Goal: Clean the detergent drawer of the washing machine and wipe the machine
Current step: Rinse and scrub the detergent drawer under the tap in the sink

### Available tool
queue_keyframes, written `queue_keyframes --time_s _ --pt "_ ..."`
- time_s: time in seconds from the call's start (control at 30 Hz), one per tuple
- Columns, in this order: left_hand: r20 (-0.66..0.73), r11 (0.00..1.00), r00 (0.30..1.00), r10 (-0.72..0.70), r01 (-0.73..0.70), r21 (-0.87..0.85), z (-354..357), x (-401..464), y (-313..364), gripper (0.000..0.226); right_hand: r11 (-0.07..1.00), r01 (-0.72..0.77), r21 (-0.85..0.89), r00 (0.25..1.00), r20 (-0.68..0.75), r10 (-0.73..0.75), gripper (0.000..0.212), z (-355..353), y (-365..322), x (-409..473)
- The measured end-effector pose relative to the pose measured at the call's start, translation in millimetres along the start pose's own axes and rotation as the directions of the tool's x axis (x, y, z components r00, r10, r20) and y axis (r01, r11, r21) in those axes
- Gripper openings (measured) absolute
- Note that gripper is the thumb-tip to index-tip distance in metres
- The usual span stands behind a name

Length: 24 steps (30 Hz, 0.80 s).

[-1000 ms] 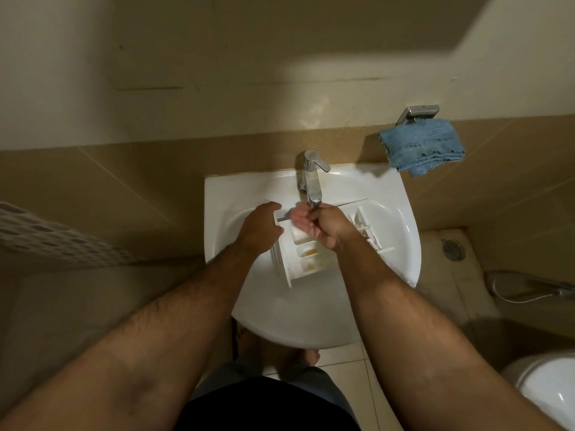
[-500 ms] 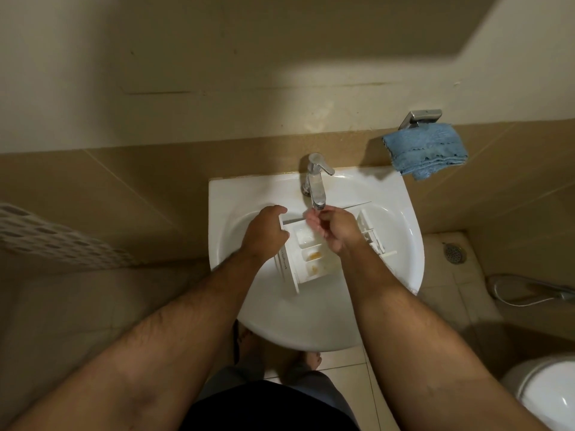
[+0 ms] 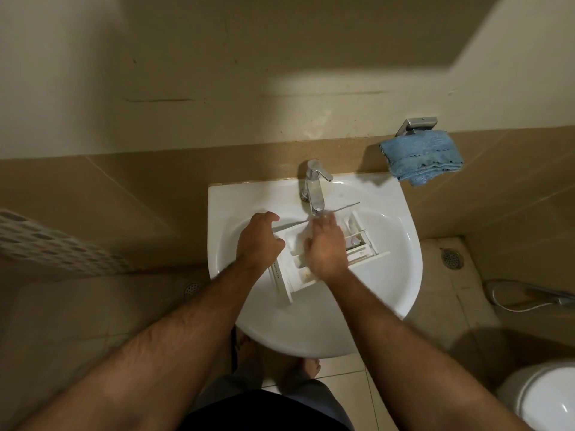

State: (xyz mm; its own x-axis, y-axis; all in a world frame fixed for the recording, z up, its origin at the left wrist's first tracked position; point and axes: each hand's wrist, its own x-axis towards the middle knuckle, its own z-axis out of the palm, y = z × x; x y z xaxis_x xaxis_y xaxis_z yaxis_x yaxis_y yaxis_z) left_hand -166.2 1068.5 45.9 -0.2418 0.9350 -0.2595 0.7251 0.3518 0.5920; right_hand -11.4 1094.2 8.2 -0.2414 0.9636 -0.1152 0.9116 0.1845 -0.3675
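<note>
Now: detergent drawer (image 3: 354, 244) under rinse in the sink (image 3: 401, 244).
Drawer lies in the basin just below the tap (image 3: 314, 191). Left hand (image 3: 259, 241) curls over its left wall, steadying; right hand (image 3: 326, 244) presses inside, fingers blurred, grip unclear. Likely light, stiff plastic, slippery wet; thin dividers fragile, so hold the outer walls.

**Bare arms, dark shorts, bare feet**

Both forearms are seen bare to the near edge of the view, covered with dark hair; no sleeves are visible. The left hand (image 3: 259, 241) and the right hand (image 3: 326, 244) are worn bare, without gloves. Dark shorts (image 3: 267, 409) are seen at the near middle, with a greyer band along their far edge. Bare feet (image 3: 306, 368) are seen beyond them.
</note>
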Motion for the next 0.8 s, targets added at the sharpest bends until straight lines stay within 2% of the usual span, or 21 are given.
queue_keyframes --time_s 0.07,0.13,0.17,0.23,0.3,0.33,0.37,0.5,0.53,0.57,0.63,0.7,0.73,0.8 --pt "-0.029 1.0 0.999 -0.016 0.016 -0.002 -2.9 -2.8 -3.8 0.047 0.975 0.206 -0.082 0.965 0.18 -0.189 0.063 9.8 -2.1 -13.4" --pt "-0.056 0.999 0.998 -0.037 0.035 -0.021 -5.7 -5.3 -7.4 0.042 0.929 0.342 -0.142 0.925 0.226 -0.307 0.063 12.6 3.6 -17.2" --pt "-0.06 0.999 0.997 -0.044 0.042 -0.031 -6.7 -6.8 -8.6 0.04 0.937 0.32 -0.143 0.933 0.216 -0.286 0.065 9.2 9.1 -14.3" --pt "-0.067 0.999 0.997 -0.046 0.044 -0.031 -7.2 -9.0 -7.8 0.037 0.985 0.118 -0.129 0.98 0.178 -0.094 0.074 -0.7 23.3 -2.0" --pt "-0.077 0.999 0.996 -0.038 0.037 -0.012 -5.9 -11.8 -3.8 0.036 0.979 -0.04 -0.198 0.978 0.191 0.079 0.079 -8.4 35.0 8.0" --pt "-0.084 1.0 0.996 -0.031 0.031 0.0 -5.4 -13.0 -2.0 0.036 0.969 -0.057 -0.24 0.972 0.207 0.108 0.081 -8.7 35.2 9.6" --pt "-0.089 1.0 0.996 -0.027 0.028 0.01 -4.8 -13.2 -1.1 0.037 0.967 -0.033 -0.254 0.971 0.219 0.091 0.081 -6.7 31.2 9.1" --pt "-0.086 0.998 0.995 -0.055 0.056 0.008 -8.9 -12.3 -6.3 0.04 0.942 0.263 -0.208 0.942 0.269 -0.203 0.073 1.6 14.0 -0.5" --pt "-0.083 0.998 0.995 -0.061 0.062 0.005 -10.6 -11.8 -7.8 0.041 0.943 0.271 -0.191 0.939 0.267 -0.216 0.072 0.1 18.0 1.2" --pt "-0.081 0.998 0.995 -0.063 0.064 0.008 -12.0 -12.0 -8.5 0.04 0.961 0.222 -0.167 0.951 0.253 -0.175 0.074 -2.6 24.1 3.9" --pt "-0.087 0.998 0.994 -0.061 0.063 0.013 -14.4 -13.4 -7.9 0.039 0.994 -0.011 -0.113 0.977 0.21 0.035 0.081 -6.4 39.4 9.6" --pt "-0.101 0.997 0.993 -0.068 0.07 0.016 -17.1 -15.5 -8.0 0.039 0.977 -0.187 -0.099 0.958 0.202 0.204 0.088 -7.5 45.5 12.7" --pt "-0.108 0.997 0.991 -0.074 0.075 0.01 -18.7 -16.3 -9.6 0.039 0.976 -0.186 -0.11 0.961 0.189 0.204 0.088 -7.5 42.8 11.5" --pt "-0.124 0.996 0.988 -0.092 0.09 -0.027 -22.1 -17.6 -13.0 0.042 0.989 -0.076 -0.129 0.993 0.083 0.087 0.082 -6.3 32.5 5.4"
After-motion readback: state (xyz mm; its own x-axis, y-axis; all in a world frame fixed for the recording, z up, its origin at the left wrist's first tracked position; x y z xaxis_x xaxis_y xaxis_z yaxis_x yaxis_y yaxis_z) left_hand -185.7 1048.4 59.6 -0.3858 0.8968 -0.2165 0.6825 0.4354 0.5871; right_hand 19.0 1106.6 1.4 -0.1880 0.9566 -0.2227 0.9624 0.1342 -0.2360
